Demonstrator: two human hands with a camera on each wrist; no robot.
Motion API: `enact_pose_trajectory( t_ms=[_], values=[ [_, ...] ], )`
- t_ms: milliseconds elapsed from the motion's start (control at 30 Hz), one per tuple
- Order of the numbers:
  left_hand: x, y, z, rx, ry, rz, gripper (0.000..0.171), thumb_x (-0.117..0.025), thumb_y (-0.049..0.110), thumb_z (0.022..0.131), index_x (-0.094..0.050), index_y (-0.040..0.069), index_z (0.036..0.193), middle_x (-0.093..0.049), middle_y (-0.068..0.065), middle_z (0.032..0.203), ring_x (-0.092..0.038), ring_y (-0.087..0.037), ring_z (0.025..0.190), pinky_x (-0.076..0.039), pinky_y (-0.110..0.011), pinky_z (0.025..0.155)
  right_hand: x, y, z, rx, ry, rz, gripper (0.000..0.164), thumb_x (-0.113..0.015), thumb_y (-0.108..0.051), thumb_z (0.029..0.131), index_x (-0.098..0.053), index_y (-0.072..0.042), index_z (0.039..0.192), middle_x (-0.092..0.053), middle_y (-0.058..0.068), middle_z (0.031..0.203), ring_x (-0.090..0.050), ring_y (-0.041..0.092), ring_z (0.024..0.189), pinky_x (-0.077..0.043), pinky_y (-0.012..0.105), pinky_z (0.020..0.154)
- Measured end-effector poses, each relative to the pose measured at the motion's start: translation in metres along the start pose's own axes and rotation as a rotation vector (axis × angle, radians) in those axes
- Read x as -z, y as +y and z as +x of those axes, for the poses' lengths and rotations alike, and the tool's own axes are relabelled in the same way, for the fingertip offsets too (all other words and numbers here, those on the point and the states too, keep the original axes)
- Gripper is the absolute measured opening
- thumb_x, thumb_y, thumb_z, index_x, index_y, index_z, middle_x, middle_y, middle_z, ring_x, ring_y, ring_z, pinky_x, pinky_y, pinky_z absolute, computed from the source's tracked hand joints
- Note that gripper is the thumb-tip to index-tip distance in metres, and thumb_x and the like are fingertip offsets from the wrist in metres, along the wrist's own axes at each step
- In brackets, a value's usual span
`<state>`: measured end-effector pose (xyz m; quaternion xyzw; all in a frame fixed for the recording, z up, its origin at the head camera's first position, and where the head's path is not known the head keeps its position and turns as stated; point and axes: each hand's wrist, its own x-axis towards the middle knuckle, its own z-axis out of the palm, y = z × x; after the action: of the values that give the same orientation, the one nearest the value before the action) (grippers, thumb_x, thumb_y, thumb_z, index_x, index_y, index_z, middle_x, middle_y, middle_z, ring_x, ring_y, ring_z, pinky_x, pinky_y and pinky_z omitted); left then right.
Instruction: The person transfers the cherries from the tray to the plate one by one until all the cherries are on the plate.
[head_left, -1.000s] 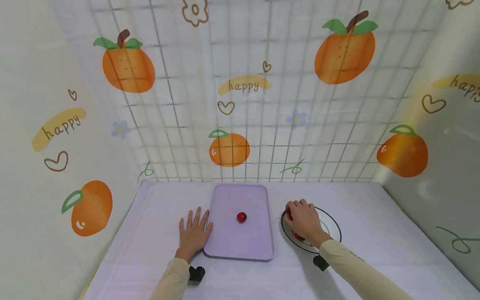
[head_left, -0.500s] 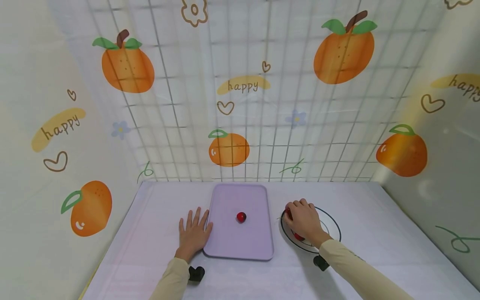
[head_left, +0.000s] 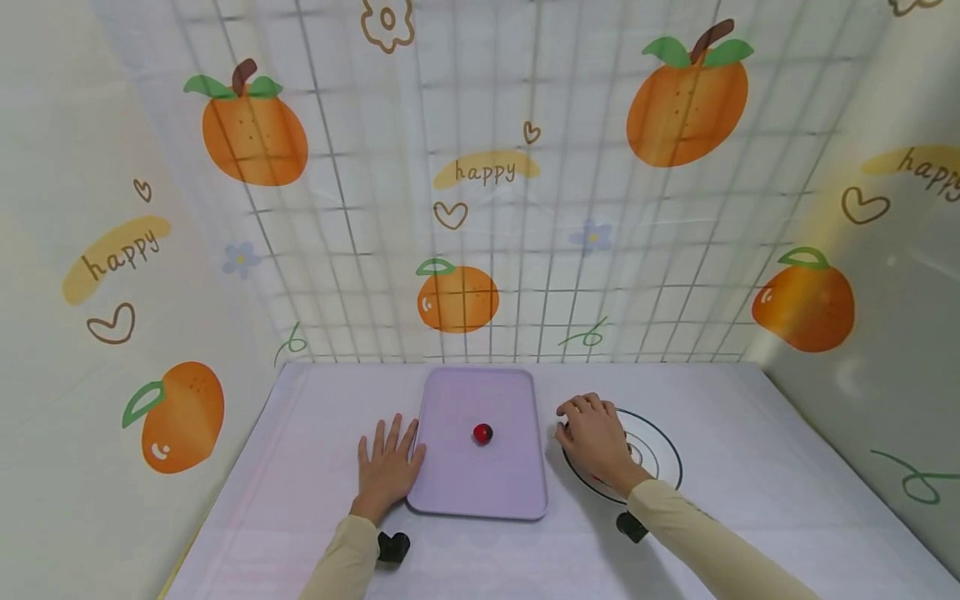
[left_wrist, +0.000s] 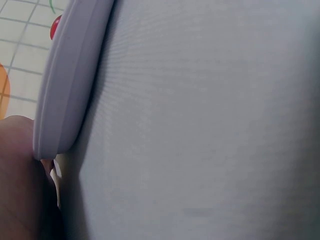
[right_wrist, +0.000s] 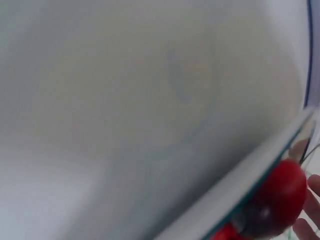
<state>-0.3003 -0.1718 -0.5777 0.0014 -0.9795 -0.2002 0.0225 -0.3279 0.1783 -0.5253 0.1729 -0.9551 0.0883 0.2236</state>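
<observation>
My left hand [head_left: 390, 468] lies with straight, spread fingers on the cloth, thumb against the left edge of a lilac tray [head_left: 450, 492]. A round red-and-dark cherry [head_left: 483, 434] sits on that tray; the left wrist view shows part of a red ball [left_wrist: 56, 27] over the tray's side [left_wrist: 75, 65]. Above a clear plate with a dark rim [head_left: 681, 467] is my right hand [head_left: 596, 437], fingers bent downward. Close up, a red cherry [right_wrist: 280, 200] shows on the near side of its fingertips [right_wrist: 314, 185], with a thin stem nearby. Whether they pinch it is hidden.
White cloth [head_left: 750, 467] covers the table. A patterned curtain [head_left: 360, 192] with oranges and grid lines stands behind and at both sides. Black straps with dark fittings [head_left: 393, 547] sit at the wrists. More red [right_wrist: 226, 233] shows low in the plate.
My right hand has shifted left and slightly away over the plate. The red fruit earlier seen under its fingers is hidden in the head view. The left hand and tray stay put.
</observation>
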Motion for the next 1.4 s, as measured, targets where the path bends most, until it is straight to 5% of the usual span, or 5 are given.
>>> enact_pose_trajectory(
  t_ms=[200,433,700,1167,1400],
  values=[
    [0.0,-0.001,0.001,0.005,-0.009,0.0,0.062,-0.032,0.052,0.107,-0.031,0.025,0.162,-0.017,-0.005,0.175,-0.004,-0.036,0.164,0.003,-0.065,0.128,-0.004,-0.016,0.005,0.003,-0.045,0.036,0.019,-0.067,-0.021,0.096,-0.072,-0.008,0.108,-0.072,0.01,0.116,-0.059,0.032,0.119,-0.047,0.055,0.102],
    [-0.007,-0.007,0.009,0.009,0.0,0.032,0.061,-0.031,0.055,0.107,-0.03,0.029,0.163,-0.014,-0.001,0.176,-0.003,-0.034,0.164,0.001,-0.065,0.128,-0.014,-0.031,0.01,0.092,0.004,0.071,0.018,-0.071,-0.017,0.092,-0.072,-0.009,0.108,-0.073,0.008,0.113,-0.061,0.031,0.114,-0.049,0.051,0.096],
    [-0.006,-0.008,0.013,0.005,0.006,0.034,0.062,-0.031,0.057,0.107,-0.03,0.029,0.163,-0.015,-0.001,0.176,-0.003,-0.035,0.164,0.0,-0.065,0.128,-0.018,-0.048,0.018,0.12,-0.066,0.133,0.019,-0.072,-0.018,0.093,-0.071,-0.011,0.111,-0.072,0.008,0.114,-0.06,0.03,0.113,-0.05,0.052,0.101],
    [0.004,0.001,0.003,0.002,0.0,0.01,0.059,-0.034,0.049,0.108,-0.034,0.024,0.162,-0.02,-0.006,0.174,-0.008,-0.038,0.163,0.0,-0.067,0.127,-0.022,-0.074,0.027,0.165,-0.134,0.167,0.043,-0.077,-0.016,0.089,-0.064,-0.011,0.13,-0.072,0.006,0.121,-0.069,0.026,0.115,-0.053,0.05,0.091],
    [-0.004,-0.003,0.002,0.008,0.01,0.001,0.059,-0.034,0.051,0.108,-0.035,0.026,0.161,-0.02,-0.004,0.175,-0.008,-0.036,0.163,-0.001,-0.066,0.128,-0.027,-0.088,0.028,0.186,-0.159,0.178,0.05,-0.077,-0.017,0.089,-0.061,-0.016,0.136,-0.069,0.007,0.123,-0.069,0.028,0.113,-0.052,0.05,0.086]
  ],
)
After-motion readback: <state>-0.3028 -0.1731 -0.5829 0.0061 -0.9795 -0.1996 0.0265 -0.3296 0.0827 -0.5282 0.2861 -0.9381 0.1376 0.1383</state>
